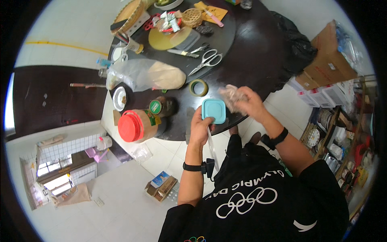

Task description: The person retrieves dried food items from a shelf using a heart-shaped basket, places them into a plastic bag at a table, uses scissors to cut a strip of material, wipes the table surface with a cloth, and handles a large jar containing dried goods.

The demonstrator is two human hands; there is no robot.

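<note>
My left hand (200, 128) holds a small square container with a light-blue lid (213, 110), the thumb pressing on the lid's near edge. To the right of it, my right hand (250, 103) grips a crumpled beige cloth (233, 96), which looks blurred. Both hands are over the near edge of a dark round table (254, 51). Just beyond the container lies a roll of tape (198, 87). Left of my left hand stand a dark jar with a green lid (160, 106) and a large plastic jar with a red lid (133, 126).
Scissors (208, 62) and a folding knife (183, 53) lie on the turntable (222, 36). A plastic bag with pale contents (151, 74) rests at the left, near a metal dish (120, 98). Beyond the table's right edge are a black bag (294, 48) and a cardboard box (328, 57).
</note>
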